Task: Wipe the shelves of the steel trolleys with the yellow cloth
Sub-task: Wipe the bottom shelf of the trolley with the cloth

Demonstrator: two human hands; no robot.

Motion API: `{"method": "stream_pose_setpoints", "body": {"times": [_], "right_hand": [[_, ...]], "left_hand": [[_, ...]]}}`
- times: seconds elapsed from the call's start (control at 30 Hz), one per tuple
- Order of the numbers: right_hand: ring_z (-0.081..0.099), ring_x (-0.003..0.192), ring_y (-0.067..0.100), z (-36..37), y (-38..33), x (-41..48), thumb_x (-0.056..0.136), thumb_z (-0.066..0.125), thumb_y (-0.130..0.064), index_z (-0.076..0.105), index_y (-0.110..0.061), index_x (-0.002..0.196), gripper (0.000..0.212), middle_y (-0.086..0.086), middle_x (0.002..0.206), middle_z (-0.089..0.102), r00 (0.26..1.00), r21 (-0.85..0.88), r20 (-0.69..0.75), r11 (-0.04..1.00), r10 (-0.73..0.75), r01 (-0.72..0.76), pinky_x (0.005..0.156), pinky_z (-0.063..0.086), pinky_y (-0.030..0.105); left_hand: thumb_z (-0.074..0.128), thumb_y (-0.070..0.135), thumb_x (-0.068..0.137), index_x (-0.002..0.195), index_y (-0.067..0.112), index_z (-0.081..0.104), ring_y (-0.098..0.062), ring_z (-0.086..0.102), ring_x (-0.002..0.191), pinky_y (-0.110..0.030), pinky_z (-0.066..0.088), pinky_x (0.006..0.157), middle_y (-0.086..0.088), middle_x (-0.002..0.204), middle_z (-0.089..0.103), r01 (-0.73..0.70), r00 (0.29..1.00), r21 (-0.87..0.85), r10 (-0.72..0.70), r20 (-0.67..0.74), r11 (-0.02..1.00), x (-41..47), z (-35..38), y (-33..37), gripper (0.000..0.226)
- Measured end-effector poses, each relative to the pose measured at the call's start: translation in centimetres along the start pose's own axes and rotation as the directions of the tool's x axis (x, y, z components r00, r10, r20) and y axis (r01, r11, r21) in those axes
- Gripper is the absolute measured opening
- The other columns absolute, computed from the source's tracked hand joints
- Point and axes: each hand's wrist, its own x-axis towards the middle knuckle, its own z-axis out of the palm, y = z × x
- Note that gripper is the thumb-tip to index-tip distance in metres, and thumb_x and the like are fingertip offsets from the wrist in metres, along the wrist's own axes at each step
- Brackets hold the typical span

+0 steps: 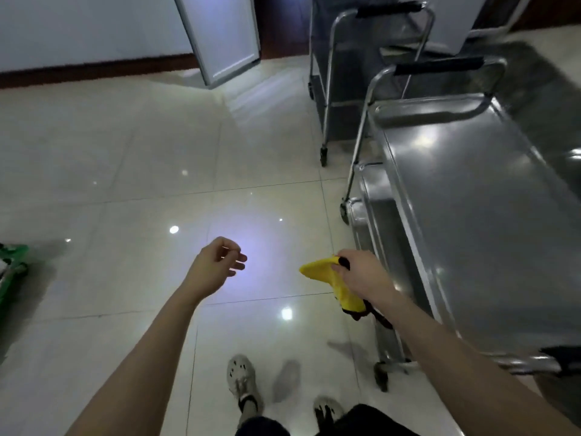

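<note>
Near trolley point(456, 199) cut by right edge; lower shelves point(374, 196) mostly hidden under top shelf point(490, 253). Far trolley point(342, 89) dim, blurred. Part of yellow cloth point(317, 269) behind right hand point(361, 272); dark thing point(358, 314) below unclear. Green object point(15, 251) cut at left edge, unidentifiable.

No text, label, brand or number can be read anywhere here.

Yellow cloth point(319, 269); silver-grey trolley shelf point(471, 221); black handle grip point(440, 66); cream floor tiles point(125, 171), thin dark grout grid; green item point(15, 251).
</note>
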Motion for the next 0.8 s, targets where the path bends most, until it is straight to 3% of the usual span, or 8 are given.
{"method": "stream_pose_setpoints", "body": {"times": [0.1, 0.3, 0.5, 0.57, 0.67, 0.8], "right_hand": [[0.065, 0.081, 0.017, 0.9, -0.2, 1.7, 0.106, 0.056, -0.035, 0.066, -0.021, 0.095, 0.020, -0.003, 0.088, 0.069, 0.992, -0.007, -0.042, 0.992, 0.123, -0.123, 0.064, 0.049, 0.032], [0.070, 0.084, 0.021, 2.4, -2.5, 2.5, 0.102, 0.059, -0.030, 0.072, -0.019, 0.101, 0.017, -0.003, 0.089, 0.074, 0.909, 0.190, -0.188, 0.921, 0.373, -0.339, 0.075, 0.059, 0.042], [0.064, 0.069, 0.003, 3.1, -3.6, 5.7, 0.101, 0.063, -0.034, 0.066, -0.033, 0.088, 0.013, -0.014, 0.071, 0.066, 0.784, 0.367, -0.296, 0.823, 0.546, -0.435, 0.052, 0.038, 0.016], [0.065, 0.068, 0.005, 3.3, -3.5, 8.0, 0.101, 0.063, -0.034, 0.065, -0.030, 0.087, 0.015, -0.011, 0.071, 0.068, 0.756, 0.401, -0.305, 0.798, 0.580, -0.450, 0.053, 0.041, 0.018], [0.073, 0.079, 0.019, 3.3, -3.0, 12.6, 0.103, 0.060, -0.030, 0.067, -0.024, 0.089, 0.017, -0.002, 0.077, 0.073, 0.740, 0.454, -0.263, 0.757, 0.618, -0.471, 0.068, 0.057, 0.035], [0.070, 0.082, 0.029, 2.5, -3.2, 18.8, 0.102, 0.067, -0.021, 0.074, -0.017, 0.098, 0.009, 0.005, 0.082, 0.073, 0.711, 0.505, -0.289, 0.733, 0.641, -0.456, 0.077, 0.056, 0.046]], "left_hand": [[0.050, 0.021, 0.113, 0.112, 0.012, 0.059, -0.024, 0.081, 0.091, -0.048, 0.062, 0.088, -0.003, 0.101, 0.083, -0.015, 0.993, -0.021, 0.017, 0.116, 1.000, 6.5, -0.7, 0.6, 0.013], [0.054, 0.032, 0.112, 0.105, 0.003, 0.063, -0.022, 0.081, 0.092, -0.050, 0.062, 0.092, 0.000, 0.098, 0.083, -0.077, 0.933, 0.091, 0.039, 0.358, 0.993, 16.8, -1.1, 4.2, 0.032], [0.050, 0.045, 0.114, 0.092, -0.005, 0.073, -0.027, 0.079, 0.097, -0.044, 0.062, 0.090, -0.007, 0.096, 0.083, -0.192, 0.815, 0.172, 0.059, 0.576, 0.966, 24.7, 2.0, 8.9, 0.059], [0.050, 0.041, 0.114, 0.089, -0.001, 0.073, -0.029, 0.078, 0.096, -0.045, 0.060, 0.090, -0.007, 0.097, 0.082, -0.233, 0.768, 0.199, 0.054, 0.639, 0.952, 28.1, 3.4, 10.1, 0.054], [0.052, 0.031, 0.115, 0.096, -0.001, 0.073, -0.023, 0.077, 0.090, -0.042, 0.057, 0.086, -0.009, 0.100, 0.081, -0.279, 0.729, 0.218, 0.058, 0.682, 0.935, 33.6, 5.6, 11.5, 0.043], [0.051, 0.024, 0.114, 0.091, 0.005, 0.073, -0.026, 0.078, 0.091, -0.039, 0.056, 0.083, -0.008, 0.097, 0.080, -0.314, 0.679, 0.285, 0.005, 0.734, 0.906, 39.9, 7.7, 12.9, 0.037]]}}
